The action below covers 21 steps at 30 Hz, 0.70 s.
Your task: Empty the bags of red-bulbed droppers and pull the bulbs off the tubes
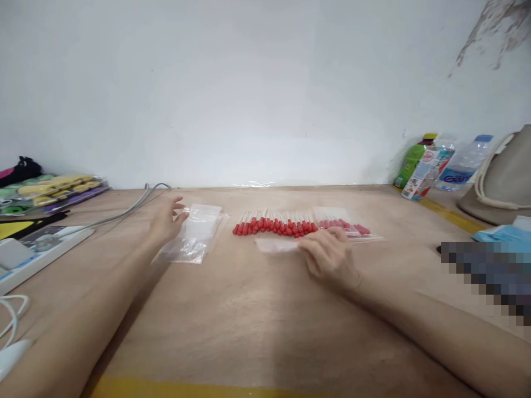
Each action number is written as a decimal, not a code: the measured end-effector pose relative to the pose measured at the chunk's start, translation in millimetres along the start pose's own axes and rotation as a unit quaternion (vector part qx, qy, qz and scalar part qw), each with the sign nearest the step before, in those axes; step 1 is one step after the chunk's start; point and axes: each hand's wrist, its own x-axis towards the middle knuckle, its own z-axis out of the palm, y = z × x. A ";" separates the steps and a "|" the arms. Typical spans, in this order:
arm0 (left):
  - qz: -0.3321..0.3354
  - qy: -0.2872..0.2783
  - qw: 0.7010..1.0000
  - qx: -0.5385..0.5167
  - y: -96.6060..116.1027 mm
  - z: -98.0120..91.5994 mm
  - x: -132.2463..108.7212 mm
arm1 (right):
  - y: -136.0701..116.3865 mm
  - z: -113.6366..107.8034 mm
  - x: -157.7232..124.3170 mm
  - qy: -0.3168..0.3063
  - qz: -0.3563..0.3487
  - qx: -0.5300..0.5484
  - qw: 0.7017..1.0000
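Observation:
My left hand [165, 221] is at the left edge of a stack of clear plastic bags [201, 229], its fingers apart and nothing held between them. My right hand [329, 254] is closed, with the thumb and fingers pinching the right end of a small translucent plastic bag [276, 246], which is blurred. Just behind that bag lies a row of thin pale sticks with red tips [274, 224], tips toward me. Beyond my right hand, filled clear bags [352, 224] contain more red-tipped sticks; the hand partly hides them.
A white power strip [50, 254] with a grey cable and packaged coloured items [62, 190] are on the left. At the back right stand a green bottle [410, 163], a carton [427, 171], a clear bottle [464, 166] and a beige bag [501, 171]. A wall borders the table behind.

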 end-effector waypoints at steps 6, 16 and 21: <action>0.188 0.082 0.976 0.067 52.3 18.9 -19.7 | -33.8 3.6 -5.2 -0.119 -0.049 0.118 0.985; 0.429 -0.275 0.856 -0.084 147.0 48.4 -112.8 | 20.7 -1.5 -23.7 -0.164 0.264 0.185 0.932; 0.452 -0.346 0.821 -0.055 147.6 49.0 -107.7 | 35.0 0.8 -35.9 -0.254 0.360 0.195 0.876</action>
